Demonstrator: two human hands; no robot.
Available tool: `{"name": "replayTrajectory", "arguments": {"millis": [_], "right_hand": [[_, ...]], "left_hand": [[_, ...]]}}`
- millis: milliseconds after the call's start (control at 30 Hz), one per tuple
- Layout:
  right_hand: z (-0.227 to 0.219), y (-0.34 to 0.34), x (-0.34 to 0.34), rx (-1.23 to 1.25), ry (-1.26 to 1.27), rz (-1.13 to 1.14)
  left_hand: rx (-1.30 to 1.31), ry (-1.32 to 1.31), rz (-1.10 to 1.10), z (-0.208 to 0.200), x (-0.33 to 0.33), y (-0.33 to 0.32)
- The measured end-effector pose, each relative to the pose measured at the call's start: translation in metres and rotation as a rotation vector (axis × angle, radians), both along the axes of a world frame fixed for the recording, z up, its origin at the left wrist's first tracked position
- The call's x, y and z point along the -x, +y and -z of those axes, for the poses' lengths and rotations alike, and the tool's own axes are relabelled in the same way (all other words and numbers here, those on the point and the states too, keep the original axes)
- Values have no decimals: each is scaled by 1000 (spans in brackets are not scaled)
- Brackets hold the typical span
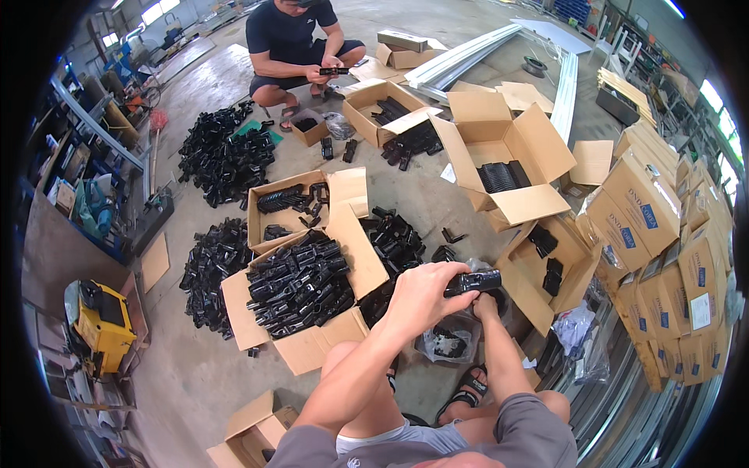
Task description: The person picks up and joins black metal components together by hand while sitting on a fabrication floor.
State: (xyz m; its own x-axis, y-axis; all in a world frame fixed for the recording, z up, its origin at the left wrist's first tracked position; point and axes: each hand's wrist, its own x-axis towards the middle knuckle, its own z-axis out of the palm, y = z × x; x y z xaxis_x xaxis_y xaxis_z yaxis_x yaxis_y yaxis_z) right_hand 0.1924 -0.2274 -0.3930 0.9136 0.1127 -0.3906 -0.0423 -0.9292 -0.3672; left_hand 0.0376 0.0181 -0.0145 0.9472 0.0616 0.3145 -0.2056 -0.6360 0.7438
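My left hand (427,295) is closed around a short black bracket-like part (474,282), its thumb and fingers gripping one end. Just below that part, my right hand (487,306) reaches beside a clear plastic bag; its fingertips are hidden, so what they hold cannot be made out. In the clear plastic bag (450,343) under my hands lie small dark pieces. An open cardboard box (563,295) to the right contains a few black parts. To the left of my forearm, another open box (292,351) is heaped with similar black parts (300,282).
A co-worker (292,47) squats at the far left, handling a black part. Piles of black parts (226,160) lie on the floor. More open boxes (511,144) stand ahead, with stacked cartons (632,210) and long metal profiles (624,413) at the right. A yellow machine (101,327) stands left.
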Motion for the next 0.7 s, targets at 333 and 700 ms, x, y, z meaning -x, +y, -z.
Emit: {"name": "replayTrajectory", "arguments": {"millis": [333,700], "right_hand": [[-241,9,31,-794,29,-115],[-393,8,126,-913,-611,-334]], "left_hand": [[-2,-84,2,8,1,0],[-76,-31,147,0,18,-41]]}}
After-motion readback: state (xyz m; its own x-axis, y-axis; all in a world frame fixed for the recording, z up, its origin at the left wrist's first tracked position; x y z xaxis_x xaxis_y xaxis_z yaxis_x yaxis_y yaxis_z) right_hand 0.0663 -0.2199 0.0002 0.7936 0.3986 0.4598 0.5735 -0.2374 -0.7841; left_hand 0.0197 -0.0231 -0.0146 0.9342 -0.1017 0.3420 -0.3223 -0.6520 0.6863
